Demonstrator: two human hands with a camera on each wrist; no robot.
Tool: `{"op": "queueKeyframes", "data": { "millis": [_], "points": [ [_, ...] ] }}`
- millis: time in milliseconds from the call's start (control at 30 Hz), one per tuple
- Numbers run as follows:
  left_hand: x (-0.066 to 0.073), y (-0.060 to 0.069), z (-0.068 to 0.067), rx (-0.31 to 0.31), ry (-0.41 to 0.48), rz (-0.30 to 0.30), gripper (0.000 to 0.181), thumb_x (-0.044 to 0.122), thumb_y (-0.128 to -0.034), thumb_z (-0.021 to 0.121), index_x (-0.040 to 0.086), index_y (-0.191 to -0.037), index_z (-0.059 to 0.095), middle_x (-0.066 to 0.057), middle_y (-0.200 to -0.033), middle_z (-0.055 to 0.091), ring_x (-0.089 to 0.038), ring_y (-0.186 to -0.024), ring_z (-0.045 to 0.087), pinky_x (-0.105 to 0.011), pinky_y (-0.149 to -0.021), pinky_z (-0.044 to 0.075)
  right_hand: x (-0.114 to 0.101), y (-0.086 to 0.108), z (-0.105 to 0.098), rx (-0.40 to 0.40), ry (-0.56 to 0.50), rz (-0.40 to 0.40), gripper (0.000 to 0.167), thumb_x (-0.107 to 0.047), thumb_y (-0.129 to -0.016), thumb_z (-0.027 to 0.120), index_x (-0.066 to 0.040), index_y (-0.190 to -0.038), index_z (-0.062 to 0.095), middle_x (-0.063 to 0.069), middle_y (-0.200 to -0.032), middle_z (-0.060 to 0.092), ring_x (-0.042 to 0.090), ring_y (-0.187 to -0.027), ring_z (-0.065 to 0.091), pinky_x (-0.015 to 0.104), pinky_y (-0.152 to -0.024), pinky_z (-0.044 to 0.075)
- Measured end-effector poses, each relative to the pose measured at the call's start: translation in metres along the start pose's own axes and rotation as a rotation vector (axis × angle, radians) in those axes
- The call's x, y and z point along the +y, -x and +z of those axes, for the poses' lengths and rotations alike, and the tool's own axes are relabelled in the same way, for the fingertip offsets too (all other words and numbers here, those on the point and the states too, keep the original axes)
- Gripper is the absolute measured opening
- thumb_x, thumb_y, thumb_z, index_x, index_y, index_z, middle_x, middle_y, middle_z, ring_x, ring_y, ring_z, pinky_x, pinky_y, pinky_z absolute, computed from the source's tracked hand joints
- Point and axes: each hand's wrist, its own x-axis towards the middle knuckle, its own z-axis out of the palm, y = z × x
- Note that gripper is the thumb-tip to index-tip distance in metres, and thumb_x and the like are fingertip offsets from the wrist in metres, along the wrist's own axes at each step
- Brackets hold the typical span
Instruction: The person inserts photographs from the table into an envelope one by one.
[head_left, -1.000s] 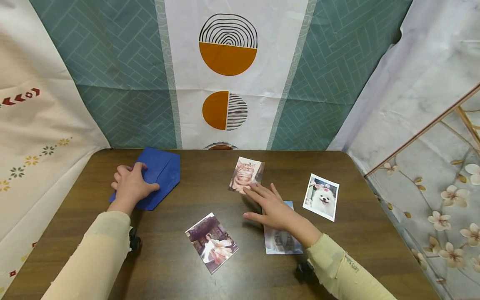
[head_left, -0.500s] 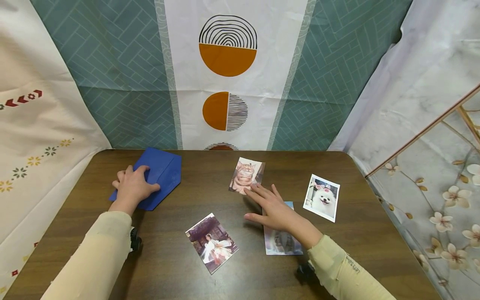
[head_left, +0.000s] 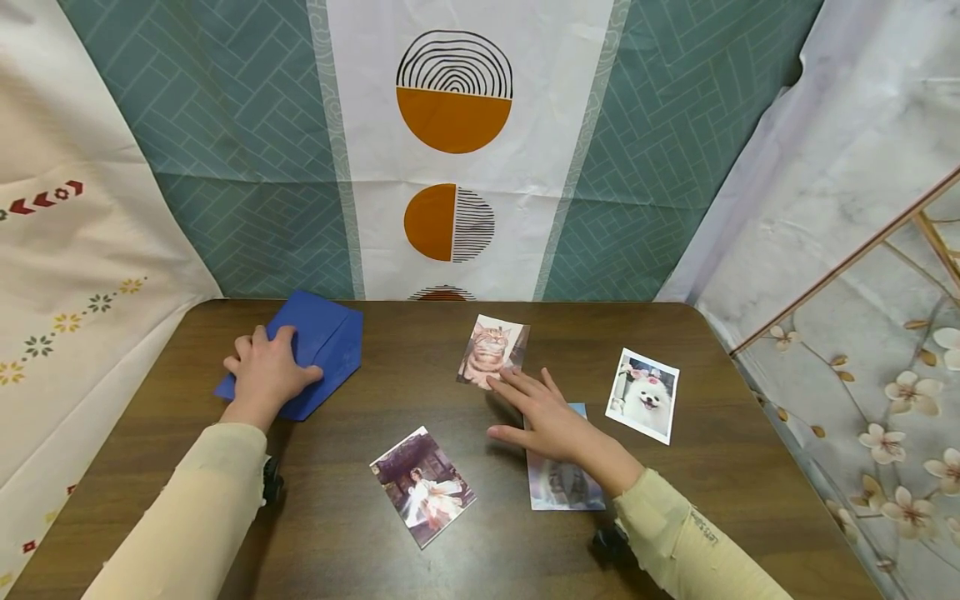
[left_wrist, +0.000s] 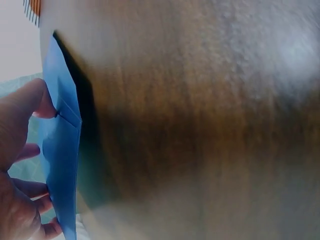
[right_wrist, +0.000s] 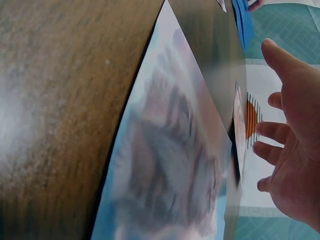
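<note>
A blue envelope [head_left: 318, 346] lies at the far left of the table under my left hand [head_left: 266, 375]. The fingers are bent over its far left edge, and the thumb presses its upper face; in the left wrist view the thumb meets the envelope [left_wrist: 62, 145] near a fold. My right hand [head_left: 551, 421] hovers with fingers spread and holds nothing. Beneath it is a pale blue photo [head_left: 566, 487], partly hidden by the hand and wrist. Just past its fingertips lies a photo of an orange cat [head_left: 491, 350].
A photo of a white dog [head_left: 643, 396] lies to the right of the right hand. In the middle front is a photo of a person in a flowing dress [head_left: 423, 487]. A patterned curtain [head_left: 450, 167] hangs behind the brown wooden table [head_left: 360, 558].
The blue envelope has shifted very slightly under my left hand, its far and left corners moving outward a little. My right hand and the photos stay where they were.
</note>
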Motion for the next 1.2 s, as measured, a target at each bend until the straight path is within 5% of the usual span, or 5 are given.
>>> {"op": "queueKeyframes", "data": {
  "millis": [633,1200],
  "points": [
    [0.025,0.004,-0.015,-0.001,0.026,-0.013,0.088,0.034,-0.0859,0.081,-0.007,-0.153,0.04,-0.051,-0.148,0.03,-0.072,-0.132,0.026,-0.086,-0.094,0.026,-0.023,-0.03,0.011,-0.072,0.001,-0.075,0.07,-0.049,-0.102,0.07,-0.01,-0.158,0.054,0.019,-0.165,0.046,0.037,-0.155,0.039,0.075,-0.123,0.013],
    [0.052,0.014,-0.012,0.092,0.053,-0.02,0.084,0.033,-0.089,0.079,-0.009,-0.152,0.041,-0.049,-0.148,0.033,-0.069,-0.134,0.028,-0.087,-0.092,0.031,-0.044,-0.051,0.023,-0.127,-0.023,-0.136,0.068,-0.048,-0.1,0.073,-0.01,-0.155,0.057,0.013,-0.161,0.052,0.035,-0.156,0.038,0.067,-0.126,0.019]
  ]
}}
